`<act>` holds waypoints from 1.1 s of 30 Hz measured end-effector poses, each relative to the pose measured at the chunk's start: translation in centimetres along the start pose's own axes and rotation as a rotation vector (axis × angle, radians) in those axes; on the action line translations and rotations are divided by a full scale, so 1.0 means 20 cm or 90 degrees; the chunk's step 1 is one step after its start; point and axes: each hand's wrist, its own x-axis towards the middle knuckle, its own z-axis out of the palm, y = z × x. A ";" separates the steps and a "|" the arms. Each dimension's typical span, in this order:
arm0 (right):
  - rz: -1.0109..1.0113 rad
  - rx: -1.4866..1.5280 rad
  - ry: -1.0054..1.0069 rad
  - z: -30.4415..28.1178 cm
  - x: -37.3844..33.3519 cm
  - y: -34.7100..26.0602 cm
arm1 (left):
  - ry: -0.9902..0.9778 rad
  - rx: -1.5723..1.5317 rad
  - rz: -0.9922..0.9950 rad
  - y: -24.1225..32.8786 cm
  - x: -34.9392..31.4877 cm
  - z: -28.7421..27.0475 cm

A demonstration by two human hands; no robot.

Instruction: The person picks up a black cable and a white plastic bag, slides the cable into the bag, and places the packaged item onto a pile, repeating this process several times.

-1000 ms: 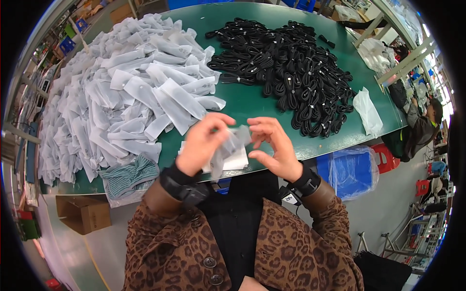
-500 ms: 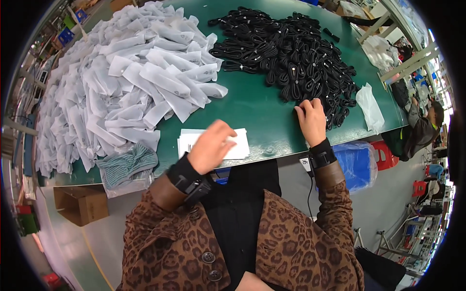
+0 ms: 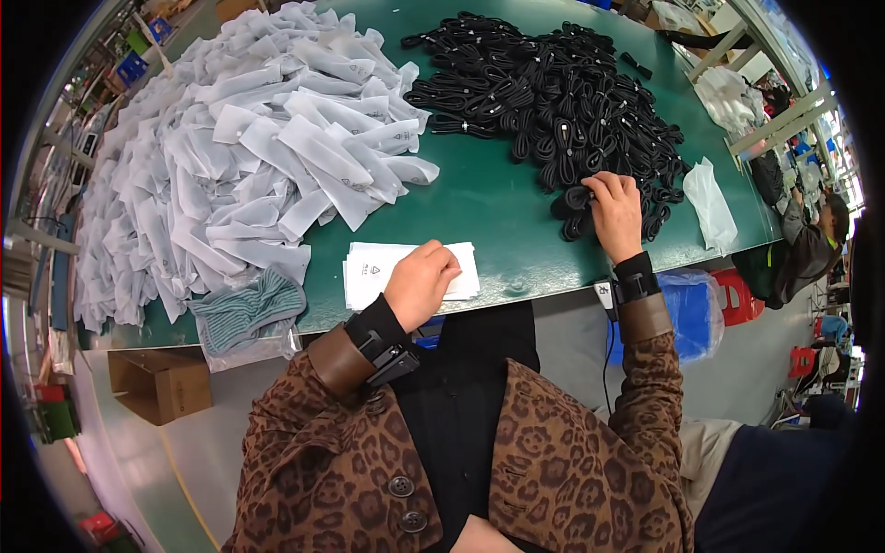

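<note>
A stack of flat white bags (image 3: 365, 281) lies at the table's front edge. My left hand (image 3: 422, 284) rests over its right part with fingers curled together; whether a bag is pinched beneath them is hidden. My right hand (image 3: 616, 210) is at the near end of a heap of black coiled cables (image 3: 590, 101). Its thumb and fingers close on one cable bundle (image 3: 573, 198), which sticks out to the left of the fingertips. A big pile of filled white bags (image 3: 230, 157) covers the left of the green table (image 3: 479, 198).
At the front left a striped teal cloth (image 3: 247, 313) lies on clear plastic. One loose translucent bag (image 3: 710, 207) is near the right edge. Below stand a cardboard box (image 3: 161, 382) and a lined blue bin (image 3: 682, 313). Another person (image 3: 807, 249) is at the far right.
My left hand has come down onto the bag stack and its fingers have drawn together. My right hand has closed on a cable bundle, which now stands out from the heap.
</note>
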 end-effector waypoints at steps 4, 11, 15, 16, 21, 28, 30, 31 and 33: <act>0.059 0.148 0.122 -0.03 0.02 -0.12 | 0.013 -0.071 -0.073 0.03 0.02 -0.02; 0.142 0.634 -0.121 -0.13 -0.04 -0.58 | 0.051 -0.114 -0.135 0.04 0.01 -0.02; 0.011 0.526 -0.166 -0.18 -0.07 -0.63 | 0.092 -0.146 -0.150 0.02 0.01 -0.01; 0.009 0.508 -0.207 -0.19 -0.07 -0.63 | 0.094 -0.146 -0.150 0.02 0.01 -0.01; -0.044 0.451 -0.281 -0.21 -0.06 -0.62 | 0.090 -0.151 -0.072 0.05 0.01 -0.03; 0.424 0.908 -0.487 -0.15 -0.08 -0.64 | 0.018 -0.048 0.151 0.09 0.03 -0.06; 0.483 0.996 -0.537 -0.11 -0.10 -0.61 | 0.039 -0.041 0.156 0.10 0.04 -0.07; 0.542 1.083 -0.587 -0.09 -0.11 -0.58 | 0.049 -0.037 0.159 0.10 0.04 -0.07; 0.603 1.170 -0.635 -0.09 -0.11 -0.59 | 0.048 -0.037 0.159 0.11 0.05 -0.07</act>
